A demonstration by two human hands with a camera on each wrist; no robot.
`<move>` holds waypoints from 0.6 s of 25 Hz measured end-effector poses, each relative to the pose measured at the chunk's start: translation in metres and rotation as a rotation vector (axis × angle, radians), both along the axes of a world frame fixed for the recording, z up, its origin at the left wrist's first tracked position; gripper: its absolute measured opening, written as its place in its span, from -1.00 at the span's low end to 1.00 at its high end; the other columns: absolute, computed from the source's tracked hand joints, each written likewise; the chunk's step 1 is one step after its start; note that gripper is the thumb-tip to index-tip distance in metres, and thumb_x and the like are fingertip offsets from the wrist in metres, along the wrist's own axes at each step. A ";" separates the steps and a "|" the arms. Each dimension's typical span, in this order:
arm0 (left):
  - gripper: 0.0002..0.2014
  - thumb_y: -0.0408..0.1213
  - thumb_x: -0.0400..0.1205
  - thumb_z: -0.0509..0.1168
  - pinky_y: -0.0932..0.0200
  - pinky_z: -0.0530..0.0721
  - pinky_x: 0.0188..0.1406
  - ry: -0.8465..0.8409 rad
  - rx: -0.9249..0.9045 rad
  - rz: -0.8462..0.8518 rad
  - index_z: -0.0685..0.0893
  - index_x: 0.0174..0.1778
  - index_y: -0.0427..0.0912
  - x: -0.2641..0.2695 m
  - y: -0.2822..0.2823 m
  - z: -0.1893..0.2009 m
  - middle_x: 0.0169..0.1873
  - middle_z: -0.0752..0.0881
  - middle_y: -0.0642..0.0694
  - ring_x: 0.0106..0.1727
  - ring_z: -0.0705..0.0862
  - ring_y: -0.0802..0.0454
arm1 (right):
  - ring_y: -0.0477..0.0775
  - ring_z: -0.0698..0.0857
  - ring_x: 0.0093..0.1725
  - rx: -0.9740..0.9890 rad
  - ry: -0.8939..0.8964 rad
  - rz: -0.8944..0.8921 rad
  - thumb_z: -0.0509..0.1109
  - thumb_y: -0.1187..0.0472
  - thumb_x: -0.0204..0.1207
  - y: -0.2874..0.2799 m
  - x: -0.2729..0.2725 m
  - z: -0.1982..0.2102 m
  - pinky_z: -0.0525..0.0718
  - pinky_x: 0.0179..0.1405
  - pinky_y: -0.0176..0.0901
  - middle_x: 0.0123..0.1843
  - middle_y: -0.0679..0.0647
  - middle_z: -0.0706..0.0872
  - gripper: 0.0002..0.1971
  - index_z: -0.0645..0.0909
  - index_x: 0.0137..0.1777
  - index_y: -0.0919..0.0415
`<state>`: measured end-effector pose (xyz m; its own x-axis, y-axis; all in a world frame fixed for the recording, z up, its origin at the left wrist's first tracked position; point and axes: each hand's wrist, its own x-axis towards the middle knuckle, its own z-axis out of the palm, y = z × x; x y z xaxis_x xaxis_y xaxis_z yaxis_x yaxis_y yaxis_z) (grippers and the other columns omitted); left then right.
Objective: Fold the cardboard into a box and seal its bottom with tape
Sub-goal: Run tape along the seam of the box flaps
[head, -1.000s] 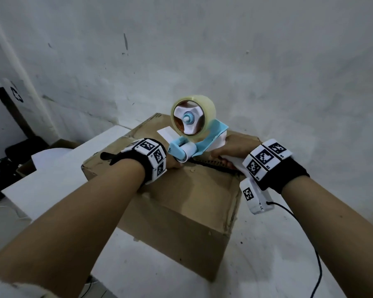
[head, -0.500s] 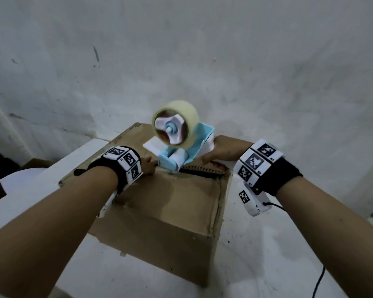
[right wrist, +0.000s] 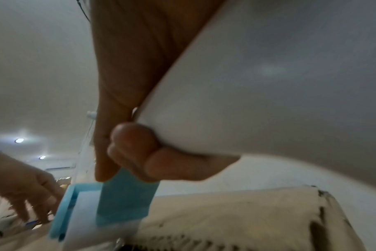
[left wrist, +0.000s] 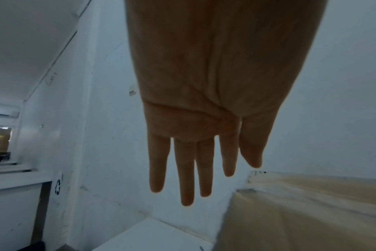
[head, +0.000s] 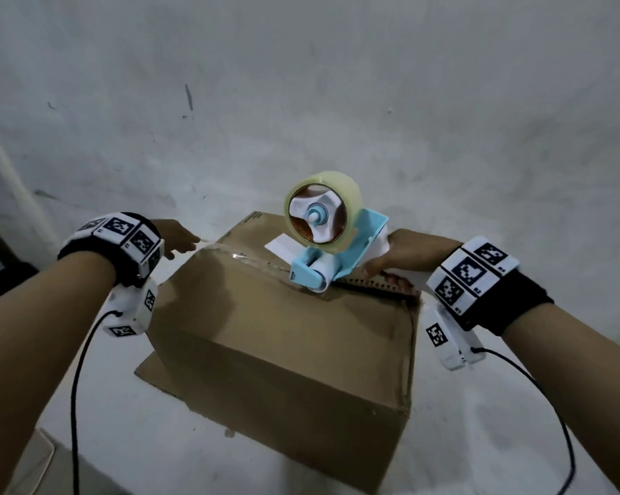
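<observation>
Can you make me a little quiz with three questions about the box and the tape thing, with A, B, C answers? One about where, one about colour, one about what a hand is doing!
1. Where is the tape dispenser?
A. on top of the box
B. on the floor
C. inside the box

2. What colour is the dispenser's frame?
A. red
B. light blue
C. black

3. What is the left hand doing?
A. making a fist
B. gripping the dispenser
C. fingers out straight

Answers:
1 A: the light blue plastic tape dispenser rolls along the seam on top of the brown cardboard box.
2 B: its frame is light blue.
3 C: the left hand shows straight fingers; the right hand holds the dispenser.
</observation>
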<state>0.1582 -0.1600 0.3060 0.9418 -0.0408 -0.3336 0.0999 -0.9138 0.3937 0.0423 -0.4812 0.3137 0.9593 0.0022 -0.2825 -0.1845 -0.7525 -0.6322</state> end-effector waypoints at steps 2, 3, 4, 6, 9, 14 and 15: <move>-0.63 -0.34 0.71 0.10 0.18 0.56 -0.31 0.051 -0.063 0.043 0.46 0.41 -0.40 0.007 0.013 -0.005 0.37 0.54 -0.35 0.08 0.53 -0.13 | 0.05 0.53 -0.50 0.020 0.031 -0.038 0.53 0.24 0.37 0.007 0.003 0.004 0.51 -0.52 -0.24 -0.43 0.15 0.62 -0.76 0.62 -0.04 0.33; -0.65 -0.29 0.70 0.12 0.19 0.49 -0.28 0.059 -0.098 0.045 0.51 0.36 -0.37 0.013 0.019 -0.012 0.24 0.63 -0.32 -0.02 0.56 -0.12 | 0.03 0.47 -0.59 0.037 0.040 -0.061 0.53 0.27 0.36 0.011 0.006 0.005 0.47 -0.59 -0.26 -0.53 0.12 0.56 -0.78 0.59 -0.09 0.35; -0.67 -0.27 0.69 0.15 0.19 0.47 -0.27 0.055 -0.132 0.035 0.56 0.29 -0.37 0.016 0.021 -0.017 0.07 0.68 -0.28 -0.14 0.59 -0.11 | 0.01 0.44 -0.64 0.037 0.043 -0.080 0.52 0.29 0.36 0.014 0.008 0.005 0.44 -0.63 -0.26 -0.60 0.09 0.52 -0.79 0.57 -0.13 0.36; -0.74 -0.30 0.67 0.19 0.18 0.56 -0.35 0.053 -0.241 0.024 0.61 0.13 -0.41 0.024 0.022 -0.025 -0.16 0.67 -0.24 -0.31 0.60 -0.06 | 0.02 0.42 -0.65 -0.014 0.041 -0.108 0.52 0.28 0.35 0.020 0.012 0.006 0.42 -0.63 -0.27 -0.64 0.07 0.50 -0.80 0.55 -0.20 0.36; -0.79 -0.39 0.63 0.24 0.27 0.68 -0.63 0.050 -0.327 -0.049 0.63 0.09 -0.44 0.036 0.022 -0.026 -0.31 0.64 -0.21 -0.39 0.62 -0.05 | 0.04 0.45 -0.62 -0.072 0.054 -0.119 0.53 0.24 0.32 0.026 0.015 0.008 0.43 -0.56 -0.22 -0.65 0.05 0.53 -0.79 0.58 -0.23 0.35; -0.91 -0.48 0.49 0.40 0.32 0.68 -0.64 -0.034 -0.344 -0.116 0.75 -0.33 -0.33 0.051 0.028 -0.021 -0.50 0.73 -0.16 -0.54 0.69 0.12 | 0.04 0.45 -0.60 -0.089 0.057 -0.172 0.54 0.22 0.32 0.044 0.021 0.012 0.44 -0.53 -0.21 -0.63 0.05 0.54 -0.79 0.59 -0.24 0.33; -0.90 -0.48 0.48 0.41 0.31 0.68 -0.63 -0.045 -0.341 -0.131 0.75 -0.35 -0.32 0.053 0.027 -0.020 -0.51 0.74 -0.17 -0.58 0.69 0.15 | 0.05 0.46 -0.59 -0.105 0.058 -0.184 0.54 0.21 0.31 0.047 0.023 0.014 0.44 -0.52 -0.20 -0.61 0.06 0.55 -0.78 0.61 -0.21 0.34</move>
<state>0.2111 -0.1333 0.2857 0.9346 -0.2641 -0.2383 -0.0341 -0.7333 0.6790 0.0649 -0.4343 0.3273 0.9227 -0.2041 -0.3270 -0.3591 -0.7637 -0.5365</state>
